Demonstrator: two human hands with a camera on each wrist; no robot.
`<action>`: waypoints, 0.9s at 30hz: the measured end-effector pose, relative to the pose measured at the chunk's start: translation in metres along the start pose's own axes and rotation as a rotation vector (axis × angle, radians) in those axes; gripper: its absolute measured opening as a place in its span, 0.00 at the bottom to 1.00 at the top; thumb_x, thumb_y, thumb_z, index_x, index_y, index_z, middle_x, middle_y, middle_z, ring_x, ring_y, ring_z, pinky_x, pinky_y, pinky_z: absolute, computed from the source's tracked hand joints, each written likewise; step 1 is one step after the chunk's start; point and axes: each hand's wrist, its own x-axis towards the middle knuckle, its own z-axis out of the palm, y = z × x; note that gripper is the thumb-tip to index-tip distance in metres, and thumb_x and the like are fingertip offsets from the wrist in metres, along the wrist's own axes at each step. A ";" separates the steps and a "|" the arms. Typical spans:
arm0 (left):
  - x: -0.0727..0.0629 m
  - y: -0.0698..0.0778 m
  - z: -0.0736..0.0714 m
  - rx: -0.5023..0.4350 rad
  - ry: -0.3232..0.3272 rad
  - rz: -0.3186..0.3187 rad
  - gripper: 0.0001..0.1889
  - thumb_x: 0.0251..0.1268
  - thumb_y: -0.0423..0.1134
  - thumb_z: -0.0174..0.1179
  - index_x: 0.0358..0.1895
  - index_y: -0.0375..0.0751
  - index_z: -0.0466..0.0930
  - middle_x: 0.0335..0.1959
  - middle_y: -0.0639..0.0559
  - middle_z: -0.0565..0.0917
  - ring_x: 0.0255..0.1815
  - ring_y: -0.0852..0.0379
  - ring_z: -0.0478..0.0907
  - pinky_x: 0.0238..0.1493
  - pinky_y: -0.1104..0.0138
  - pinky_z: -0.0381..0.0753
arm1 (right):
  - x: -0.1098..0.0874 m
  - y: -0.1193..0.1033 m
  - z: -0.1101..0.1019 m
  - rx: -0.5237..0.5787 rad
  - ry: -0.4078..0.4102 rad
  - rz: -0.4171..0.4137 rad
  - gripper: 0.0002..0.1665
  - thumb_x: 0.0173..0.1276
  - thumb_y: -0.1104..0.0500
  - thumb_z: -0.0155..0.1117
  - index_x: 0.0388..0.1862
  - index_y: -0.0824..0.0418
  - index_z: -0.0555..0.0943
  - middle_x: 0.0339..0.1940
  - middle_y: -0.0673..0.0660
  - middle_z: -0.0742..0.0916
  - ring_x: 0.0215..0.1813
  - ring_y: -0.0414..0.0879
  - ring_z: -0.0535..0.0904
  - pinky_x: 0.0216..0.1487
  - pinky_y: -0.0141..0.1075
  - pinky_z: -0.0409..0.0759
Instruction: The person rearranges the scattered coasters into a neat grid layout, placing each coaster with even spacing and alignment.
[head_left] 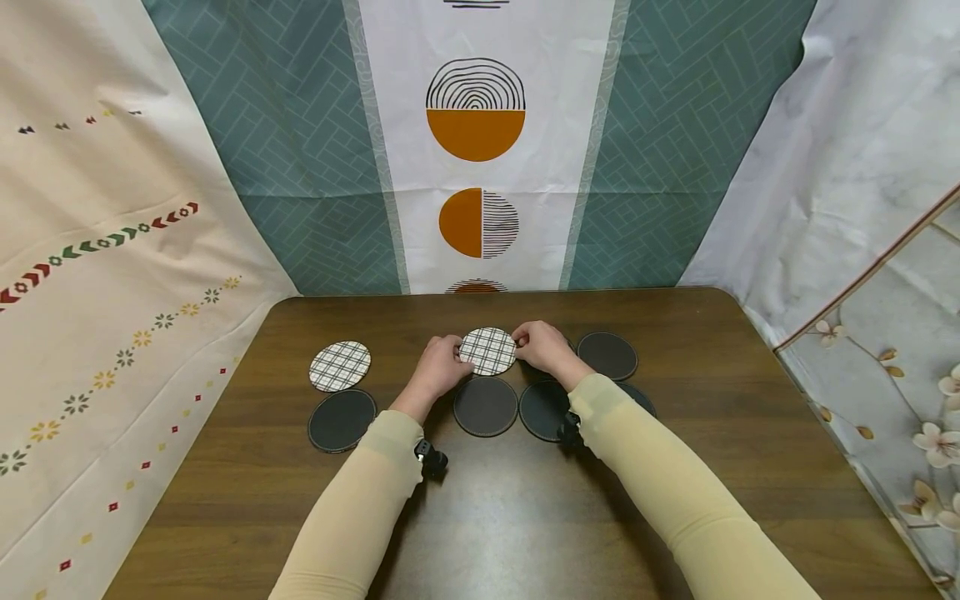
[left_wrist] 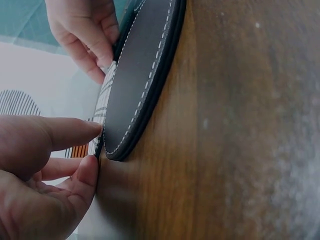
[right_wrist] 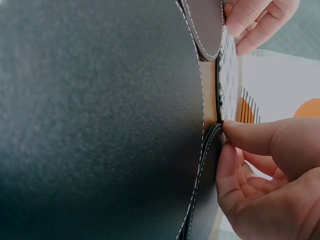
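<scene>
Between my hands, towards the back of the table, lies a round coaster (head_left: pixel 487 352) with a white face and a black plaid pattern. My left hand (head_left: pixel 438 364) pinches its left edge between thumb and fingers. At its right edge, the thumb and fingertips of my right hand (head_left: pixel 545 346) pinch the rim. Just in front of it sits a black coaster (head_left: pixel 486 407) with pale stitching, seen close up in the left wrist view. Another black coaster (head_left: pixel 542 408) lies to the right, in front of my right hand, and one more is mostly hidden beneath that hand.
On the left, a second plaid coaster (head_left: pixel 340 366) lies behind a black coaster (head_left: pixel 341 422). Further right is a black coaster (head_left: pixel 607 357), with another (head_left: pixel 639 398) partly covered by my right sleeve. The wooden table (head_left: pixel 480 517) meets hanging cloths at the back and sides.
</scene>
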 end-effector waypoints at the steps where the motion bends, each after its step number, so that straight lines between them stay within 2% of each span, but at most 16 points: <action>1: 0.000 0.000 0.000 0.003 0.001 0.001 0.28 0.71 0.33 0.74 0.69 0.22 0.78 0.53 0.35 0.80 0.58 0.42 0.76 0.62 0.51 0.80 | 0.000 0.000 0.000 -0.001 0.001 -0.002 0.17 0.77 0.63 0.73 0.62 0.67 0.88 0.46 0.57 0.86 0.47 0.52 0.78 0.54 0.45 0.76; 13: 0.000 -0.002 0.001 -0.009 0.006 0.004 0.29 0.70 0.33 0.75 0.68 0.22 0.78 0.50 0.36 0.79 0.56 0.43 0.76 0.60 0.53 0.80 | -0.003 -0.002 0.000 -0.014 0.005 0.003 0.18 0.78 0.63 0.73 0.63 0.66 0.88 0.47 0.58 0.86 0.47 0.53 0.79 0.55 0.47 0.77; 20: 0.001 -0.003 0.003 -0.023 0.001 -0.008 0.28 0.70 0.32 0.75 0.69 0.22 0.78 0.53 0.35 0.78 0.56 0.43 0.76 0.60 0.53 0.80 | -0.002 -0.001 0.001 -0.011 0.006 0.009 0.17 0.77 0.64 0.73 0.62 0.66 0.88 0.46 0.58 0.86 0.47 0.52 0.78 0.55 0.47 0.77; 27: 0.002 -0.003 0.002 -0.006 0.011 0.009 0.28 0.69 0.32 0.76 0.68 0.22 0.79 0.50 0.37 0.79 0.56 0.43 0.76 0.61 0.53 0.80 | -0.002 -0.002 0.000 -0.014 0.004 -0.002 0.18 0.77 0.63 0.73 0.62 0.67 0.88 0.47 0.59 0.86 0.47 0.53 0.79 0.55 0.47 0.78</action>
